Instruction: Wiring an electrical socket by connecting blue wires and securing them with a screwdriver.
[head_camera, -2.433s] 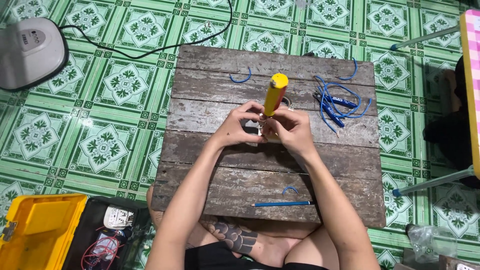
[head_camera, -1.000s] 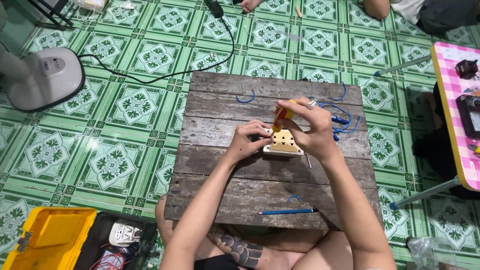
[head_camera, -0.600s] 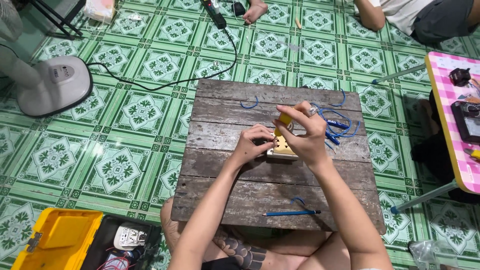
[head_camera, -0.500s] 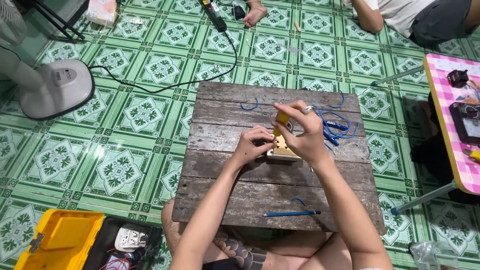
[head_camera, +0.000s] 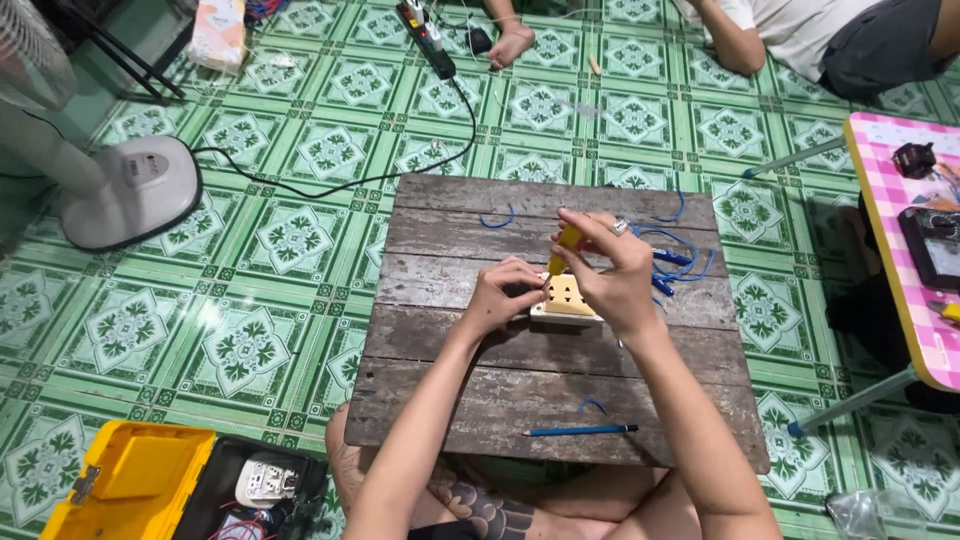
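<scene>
A cream socket plate (head_camera: 568, 297) lies on a weathered wooden board (head_camera: 560, 390). My left hand (head_camera: 500, 297) grips its left edge and presses it to the board. My right hand (head_camera: 612, 272) is closed around a yellow-handled screwdriver (head_camera: 566, 242), whose tip points down at the plate. A bundle of blue wires (head_camera: 672, 263) lies just right of my right hand. One short blue wire piece (head_camera: 497, 219) rests near the board's far edge.
A blue pencil (head_camera: 580, 431) and a small blue wire scrap (head_camera: 594, 405) lie near the board's front. A yellow toolbox (head_camera: 130, 480) sits lower left, a fan base (head_camera: 130, 190) at left, a black cable (head_camera: 370, 175) and power strip (head_camera: 425, 25) beyond. A pink checked table (head_camera: 900, 240) stands right; other people sit at top.
The screwdriver went from standing upright above the plate to lowered and tilted in my right hand. The camera view has shifted, showing more floor beyond the board.
</scene>
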